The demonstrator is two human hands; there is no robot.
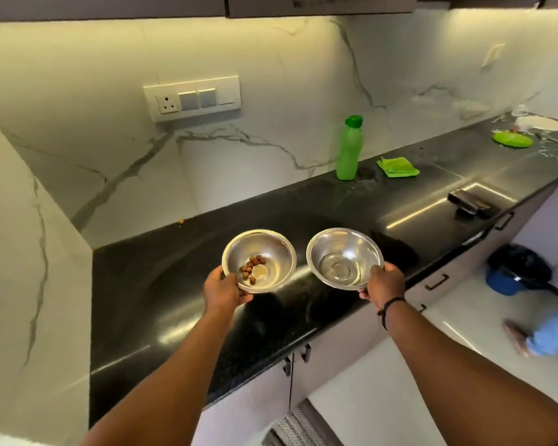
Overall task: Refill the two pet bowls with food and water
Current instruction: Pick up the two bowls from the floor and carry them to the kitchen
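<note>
Holding steel bowls above black countertop (303, 201): left hand (223, 289) pinches rim of kibble bowl (259, 260); right hand (385, 281) pinches rim of water bowl (344, 258); one-sided rim grip may tilt, spilling water, kibble.

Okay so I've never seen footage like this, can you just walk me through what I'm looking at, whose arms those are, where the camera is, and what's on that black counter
There is no machine here. The single picture comes from a camera worn on a person's head, looking forward and down, so the two arms reaching in from below are that person's own.

The left hand holds a steel bowl by its near rim; a few brown kibble pieces lie in it. The right hand holds a second steel bowl the same way, with what looks like a little water.

Both bowls are over a black countertop. Farther back stand a green bottle and a folded green cloth, with a small dark object near the front edge.
</note>
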